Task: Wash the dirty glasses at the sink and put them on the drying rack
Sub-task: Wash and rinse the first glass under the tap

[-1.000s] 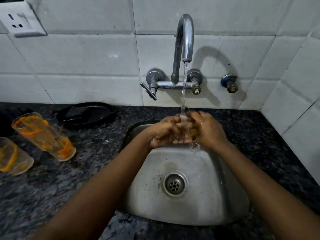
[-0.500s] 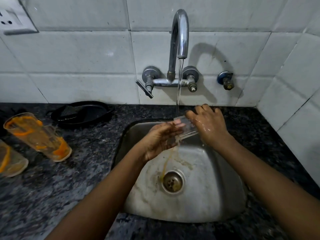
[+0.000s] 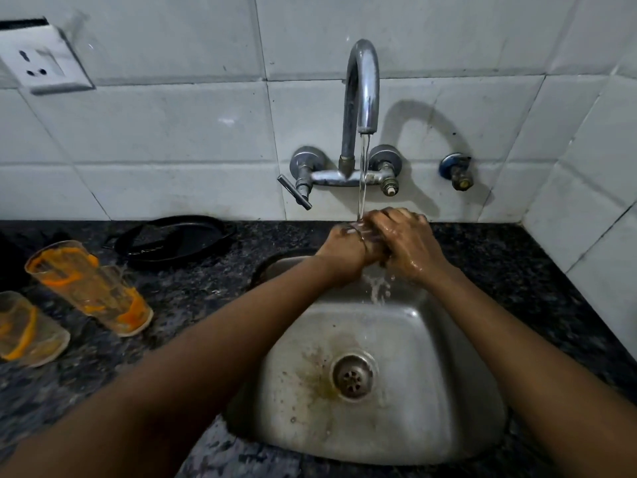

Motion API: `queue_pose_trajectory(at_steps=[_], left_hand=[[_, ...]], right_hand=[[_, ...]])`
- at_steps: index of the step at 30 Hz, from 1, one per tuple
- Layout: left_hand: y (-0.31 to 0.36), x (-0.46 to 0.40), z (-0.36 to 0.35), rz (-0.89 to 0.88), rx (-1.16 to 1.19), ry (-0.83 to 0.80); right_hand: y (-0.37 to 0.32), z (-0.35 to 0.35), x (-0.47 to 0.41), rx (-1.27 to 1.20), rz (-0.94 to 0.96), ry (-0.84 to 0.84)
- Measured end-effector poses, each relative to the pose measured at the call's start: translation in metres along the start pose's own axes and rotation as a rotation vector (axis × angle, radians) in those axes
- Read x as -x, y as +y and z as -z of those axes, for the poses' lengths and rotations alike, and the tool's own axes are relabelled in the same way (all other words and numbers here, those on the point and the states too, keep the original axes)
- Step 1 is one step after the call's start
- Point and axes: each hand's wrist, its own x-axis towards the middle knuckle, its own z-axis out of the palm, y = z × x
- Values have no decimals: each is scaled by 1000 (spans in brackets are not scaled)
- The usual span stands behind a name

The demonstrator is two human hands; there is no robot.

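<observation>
Head view: both hands hold a clear glass (image 3: 358, 232) under running water at the steel sink (image 3: 431, 391).

The left hand (image 3: 344, 248) curls around the near side of the glass and the wet right hand (image 3: 401, 241) wraps it from the other side; the glass is mostly hidden between them, so its tilt is hard to judge. The stream from the chrome tap (image 3: 362, 98) lands on its rim and spills below into the basin, which has brownish stains by the drain (image 3: 351, 376). On the dark granite counter (image 3: 193, 305) at left stand two orange-smeared glasses (image 3: 89, 288), touching, and near them a third dirty glass (image 3: 27, 329). A black tray (image 3: 175, 241) lies by the tiled wall.
</observation>
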Motion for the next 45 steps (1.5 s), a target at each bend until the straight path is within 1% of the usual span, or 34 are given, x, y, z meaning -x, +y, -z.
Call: queue_pose_trajectory(at_steps=[2,3,4,5,7,9,11,12,13,15,16,18,20,21,22,23,24,26,27,28,29,30,32,33,34,35,37,38,39,40,41,42,43,45], left_hand=[[4,1,5,77,719,-61],[3,2,10,121,997,-52],[-1,2,15,166,1161,-28],[-5,1,18,196,1256,12],[-4,-1,20,272,1391,172],[2,-7,17,425,1416,498],[7,-13,13,577,1297,863],[9,-15,12,598,1235,959],[12,-16,11,567,1192,996],[17,-14,8,448,1116,1003],[16,-14,4,401,1025,1010],[15,-13,1,373,881,990],[13,-16,4,449,923,932],[11,-19,7,502,952,900],[9,-19,10,547,988,868],[5,-19,12,568,1071,840],[0,-18,12,571,1223,824],[-5,-13,13,562,1649,759],[-5,-11,13,569,1772,731],[-4,-11,13,595,1792,716],[-2,-12,13,637,1688,711],[1,-14,13,684,1480,694],[9,-17,16,717,965,597],[12,-19,16,710,829,555],[13,-19,16,694,800,534],[12,-20,15,658,843,527],[5,-21,12,510,1074,486],[3,-20,12,417,1216,485],[2,-18,13,348,1307,496],[2,-16,15,319,1318,504],[2,-15,19,314,1241,496],[1,-13,25,303,1100,434],[0,-11,34,261,931,291],[4,-1,49,99,660,-137]], right_hand=[[0,2,5,-54,-34,-34],[-2,2,8,-100,-72,-38],[-4,1,11,-141,-111,-28],[-6,0,12,-157,-142,-6],[-9,-2,12,-153,-183,28],[-15,-8,10,-223,-228,62],[-24,-14,7,-378,-283,115],[-29,-17,5,-460,-320,146],[-33,-18,4,-537,-371,170],[-39,-18,3,-660,-481,192],[-41,-18,3,-670,-522,195],[-44,-17,6,-546,-521,194],[-48,-19,11,-411,-444,154],[-50,-19,13,-437,-412,115],[-49,-20,15,-570,-390,76],[-46,-18,17,-799,-388,35],[-40,-15,19,-1079,-417,-33],[-33,-4,26,-1616,-518,-259],[-31,-1,29,-1747,-557,-338],[-32,1,31,-1750,-582,-373],[-34,0,31,-1625,-601,-346],[-38,-3,29,-1370,-586,-285],[-42,-9,23,-669,-523,-143],[-42,-15,23,-514,-515,-87],[-39,-19,25,-550,-516,-94],[-34,-20,27,-793,-544,-152],[-23,-18,34,-1448,-639,-359],[-17,-19,38,-1664,-659,-431],[-11,-20,38,-1724,-657,-456],[-9,-20,36,-1689,-648,-438],[-8,-20,32,-1558,-611,-396],[-8,-18,27,-1380,-553,-333],[-8,-16,22,-1192,-493,-258],[-7,-14,14,-871,-355,-116]])
